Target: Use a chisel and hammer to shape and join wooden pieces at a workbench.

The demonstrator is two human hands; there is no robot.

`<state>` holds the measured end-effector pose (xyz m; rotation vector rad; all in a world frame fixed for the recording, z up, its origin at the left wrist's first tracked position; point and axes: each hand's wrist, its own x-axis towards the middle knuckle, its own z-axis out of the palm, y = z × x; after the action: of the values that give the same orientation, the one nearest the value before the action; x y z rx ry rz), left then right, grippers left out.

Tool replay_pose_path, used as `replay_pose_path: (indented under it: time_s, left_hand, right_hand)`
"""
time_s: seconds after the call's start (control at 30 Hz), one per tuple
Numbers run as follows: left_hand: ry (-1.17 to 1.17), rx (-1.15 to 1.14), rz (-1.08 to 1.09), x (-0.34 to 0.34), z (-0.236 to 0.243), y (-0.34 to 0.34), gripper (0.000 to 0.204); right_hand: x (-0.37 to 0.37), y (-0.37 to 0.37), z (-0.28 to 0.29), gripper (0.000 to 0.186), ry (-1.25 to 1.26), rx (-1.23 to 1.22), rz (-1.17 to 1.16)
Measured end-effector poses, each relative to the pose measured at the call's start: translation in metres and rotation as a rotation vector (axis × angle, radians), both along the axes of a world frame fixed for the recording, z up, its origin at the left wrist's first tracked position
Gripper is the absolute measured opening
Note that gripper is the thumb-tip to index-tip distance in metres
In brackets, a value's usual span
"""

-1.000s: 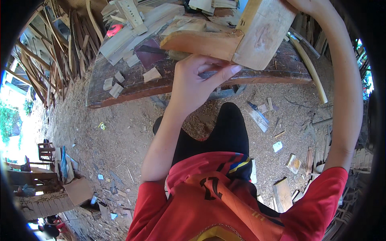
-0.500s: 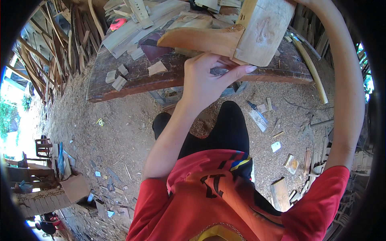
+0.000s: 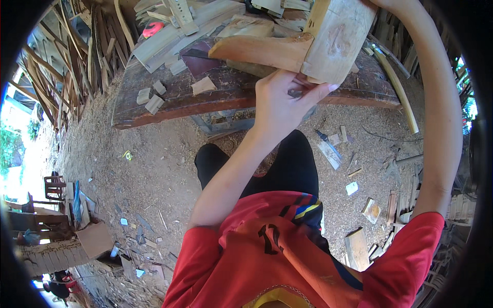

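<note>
A pale, thick wooden block [image 3: 341, 43] is raised over the near side of the workbench, tilted. Jutting left from it is a smooth curved wooden arm [image 3: 262, 51] with a rounded tip. My left hand [image 3: 282, 100] is closed at the block's lower end, thumb along the bottom edge and fingers tucked underneath, partly hidden by the wood. At the block's upper end, my right hand [image 3: 387, 3] touches it from the right; its fingers lie beyond the picture's top edge.
The dark workbench [image 3: 179, 110] bears small offcuts [image 3: 154, 105], a maroon sheet [image 3: 201, 62], boards and a red tape measure [image 3: 152, 29]. A long curved strip [image 3: 403, 97] leans at its right. A handsaw [image 3: 328, 149] and scraps lie on the sawdust-covered floor.
My left hand has moved slightly right along with its forearm. The block and curved arm have shifted a little right. My right hand stays at the block's upper end.
</note>
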<state>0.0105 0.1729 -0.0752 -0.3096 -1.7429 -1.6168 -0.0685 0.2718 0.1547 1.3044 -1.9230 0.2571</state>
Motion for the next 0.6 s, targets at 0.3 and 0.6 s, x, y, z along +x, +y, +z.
replay_pose_path:
  time_s: [0.3, 0.6]
  left_hand:
    - [-0.013, 0.047, -0.059, -0.011, 0.0, 0.018, 0.025]
    - [0.11, 0.248, -0.07, -0.027, -0.008, 0.045, 0.029]
  right_hand:
    - [-0.002, 0.009, 0.007, 0.047, -0.06, 0.025, 0.019]
    - [-0.016, 0.003, 0.006, 0.044, 0.054, 0.034, -0.059]
